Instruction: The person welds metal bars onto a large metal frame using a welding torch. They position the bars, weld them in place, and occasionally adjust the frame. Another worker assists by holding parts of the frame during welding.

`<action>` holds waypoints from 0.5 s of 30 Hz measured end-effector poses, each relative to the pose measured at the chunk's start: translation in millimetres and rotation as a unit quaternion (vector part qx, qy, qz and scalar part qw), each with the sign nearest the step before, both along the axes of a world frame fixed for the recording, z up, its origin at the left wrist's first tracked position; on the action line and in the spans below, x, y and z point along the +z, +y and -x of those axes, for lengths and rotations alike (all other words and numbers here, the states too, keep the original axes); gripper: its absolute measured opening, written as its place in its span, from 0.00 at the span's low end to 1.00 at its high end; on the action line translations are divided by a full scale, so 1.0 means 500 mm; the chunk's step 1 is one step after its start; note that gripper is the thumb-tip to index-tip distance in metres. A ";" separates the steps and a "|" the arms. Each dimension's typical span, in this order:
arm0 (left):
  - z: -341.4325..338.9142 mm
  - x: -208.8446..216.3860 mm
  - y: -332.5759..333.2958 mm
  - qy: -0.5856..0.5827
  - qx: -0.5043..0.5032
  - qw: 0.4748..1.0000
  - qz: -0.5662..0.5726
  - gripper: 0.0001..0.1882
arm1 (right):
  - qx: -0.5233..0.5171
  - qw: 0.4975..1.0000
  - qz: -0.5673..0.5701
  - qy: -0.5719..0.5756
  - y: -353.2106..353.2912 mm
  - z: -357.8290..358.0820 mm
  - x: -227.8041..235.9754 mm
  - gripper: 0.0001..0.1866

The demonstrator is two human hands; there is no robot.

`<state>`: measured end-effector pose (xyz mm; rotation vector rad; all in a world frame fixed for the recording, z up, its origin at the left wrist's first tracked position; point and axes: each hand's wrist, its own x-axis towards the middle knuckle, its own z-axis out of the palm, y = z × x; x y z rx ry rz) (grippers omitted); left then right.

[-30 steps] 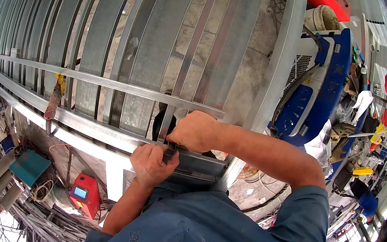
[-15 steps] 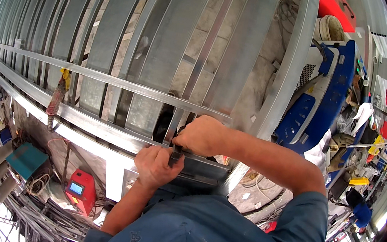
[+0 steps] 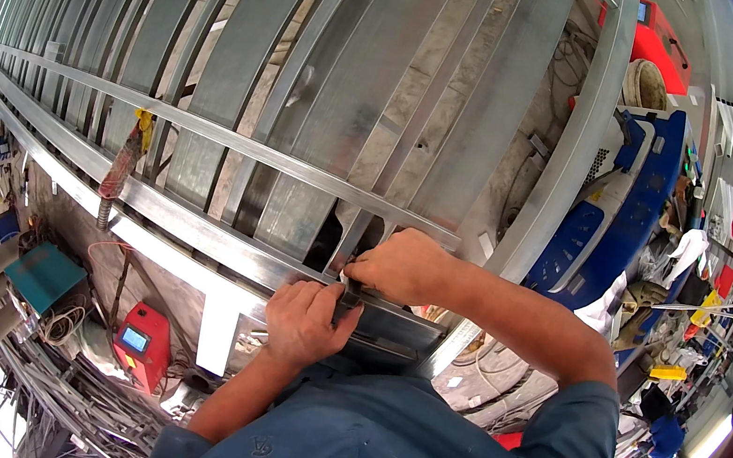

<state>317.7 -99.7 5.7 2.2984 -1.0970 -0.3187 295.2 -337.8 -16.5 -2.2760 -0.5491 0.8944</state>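
Note:
Both hands meet at the near edge of a large metal frame built of parallel silvery bars. Between them is a small dark piece, mostly covered by fingers, whose kind I cannot make out. My left hand has its fingers closed around the lower end, against the near rail. Just above and to the right, my right hand is closed at the piece's upper end, beside a short upright bar. The fingertips of the right hand are partly hidden.
A tool with a worn reddish handle hangs on the rails to the left. Below stand a red machine with a screen and a teal box. To the right are a blue-and-white machine, a bucket and cables.
The view has tilted a little, so the frame slants more and the surroundings shift. Both hands stay closed at the same spot on the frame, with the dark piece between them.

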 end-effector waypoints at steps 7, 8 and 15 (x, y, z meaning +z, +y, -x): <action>-0.119 0.041 0.135 0.026 0.088 0.995 0.028 0.28 | -0.013 1.000 0.012 0.018 -0.001 0.003 0.004 0.20; -0.174 0.046 0.170 -0.055 0.118 0.991 -0.011 0.30 | -0.010 1.000 0.014 0.026 0.000 0.001 0.008 0.20; -0.491 0.085 0.295 -0.213 0.153 0.936 -0.234 0.38 | -0.025 0.999 -0.008 0.033 0.003 -0.012 0.020 0.11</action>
